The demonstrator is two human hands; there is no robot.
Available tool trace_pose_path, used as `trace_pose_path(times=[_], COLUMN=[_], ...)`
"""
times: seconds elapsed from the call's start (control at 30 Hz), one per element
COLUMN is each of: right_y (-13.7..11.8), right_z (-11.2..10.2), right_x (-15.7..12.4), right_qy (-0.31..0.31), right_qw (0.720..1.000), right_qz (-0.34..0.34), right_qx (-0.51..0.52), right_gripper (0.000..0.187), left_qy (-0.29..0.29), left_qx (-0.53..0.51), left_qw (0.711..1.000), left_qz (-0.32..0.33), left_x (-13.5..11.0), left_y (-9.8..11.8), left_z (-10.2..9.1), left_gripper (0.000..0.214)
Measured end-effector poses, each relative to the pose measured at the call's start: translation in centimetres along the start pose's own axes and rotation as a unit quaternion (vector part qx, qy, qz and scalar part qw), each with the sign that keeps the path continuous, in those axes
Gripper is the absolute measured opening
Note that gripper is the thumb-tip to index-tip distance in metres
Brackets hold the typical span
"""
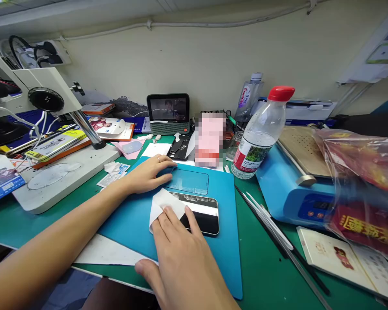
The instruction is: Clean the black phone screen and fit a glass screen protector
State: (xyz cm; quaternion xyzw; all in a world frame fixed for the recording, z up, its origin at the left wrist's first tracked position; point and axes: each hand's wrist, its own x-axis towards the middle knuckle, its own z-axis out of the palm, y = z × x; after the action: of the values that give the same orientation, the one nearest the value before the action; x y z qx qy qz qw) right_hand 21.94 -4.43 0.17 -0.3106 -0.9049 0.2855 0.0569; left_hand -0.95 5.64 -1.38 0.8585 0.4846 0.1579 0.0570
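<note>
A smartphone point(203, 215) lies flat on the blue mat point(224, 254), its dark glass reflecting a bright strip. On the phone's left part, my right hand point(184, 249) presses a folded white wipe point(163, 200) down with its fingertips; the thumb sticks out to the left. Just beyond the phone is a clear tempered-glass screen protector point(190, 181) with a black border. My left hand point(150, 174) rests palm down at that protector's left end, fingers stretched out, with a ring on one finger. Whether those fingertips touch the glass, I cannot tell.
A water bottle point(257, 137) with a red cap stands behind the mat. At right are a blue heating device point(278, 185), a plastic bag point(362, 172) and thin tools point(278, 237). A white stand base point(67, 172) occupies the left. A small display point(168, 113) stands at the back.
</note>
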Motion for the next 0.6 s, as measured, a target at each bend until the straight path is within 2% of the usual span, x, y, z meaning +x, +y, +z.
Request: trace_pose_path(times=[0.13,0.27,0.47,0.6], right_y=[1.3,3.1,5.0,4.6], right_z=[-0.6,-1.8,-2.6,-2.7], right_x=[-1.1,-2.7,-5.2,-5.3], right_qy=[-0.003,0.0,0.095,0.112], right_qw=[1.0,0.997,0.98,0.964], right_qz=[0.011,0.043,0.046,0.116], right_qx=[0.001,-0.063,-0.171,-0.211], right_gripper=[0.063,0.064,0.06,0.063], left_qy=[-0.009,-0.01,-0.019,-0.033], left_qx=[-0.004,-0.003,-0.009,-0.026], left_qw=[1.0,1.0,0.999,0.998], left_qz=[0.018,0.026,0.037,0.056], left_x=[0.4,0.4,0.2,0.0], left_y=[0.8,1.0,1.5,2.0], left_z=[0.2,0.3,0.0,0.0], left_gripper=[0.044,0.039,0.036,0.039])
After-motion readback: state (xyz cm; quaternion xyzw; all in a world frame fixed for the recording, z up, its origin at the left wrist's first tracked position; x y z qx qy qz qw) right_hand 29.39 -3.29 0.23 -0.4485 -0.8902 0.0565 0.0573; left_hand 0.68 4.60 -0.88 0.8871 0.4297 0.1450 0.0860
